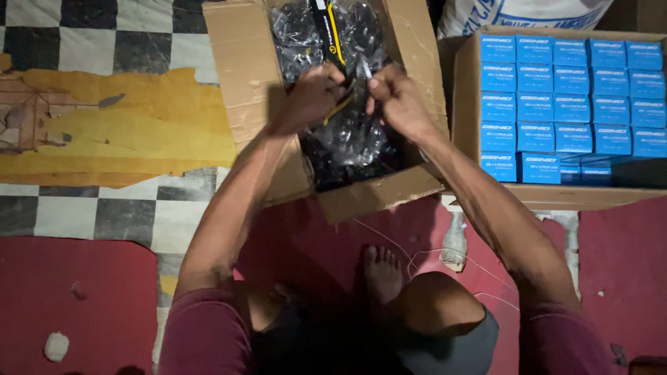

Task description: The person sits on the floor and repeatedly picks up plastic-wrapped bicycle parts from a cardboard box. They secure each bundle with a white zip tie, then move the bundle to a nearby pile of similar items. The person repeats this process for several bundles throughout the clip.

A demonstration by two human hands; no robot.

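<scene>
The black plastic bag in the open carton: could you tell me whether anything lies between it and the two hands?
Nothing visible does: the left hand and right hand already grip the black plastic bag directly, inside the open carton.

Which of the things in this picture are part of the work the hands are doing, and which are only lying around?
In use:
- left hand and right hand, both gripping the black plastic bag
- open cardboard box that holds the bag

Lying about:
- carton of small blue boxes
- white sack behind it
- white string on the red floor
- worn yellow mat
</scene>
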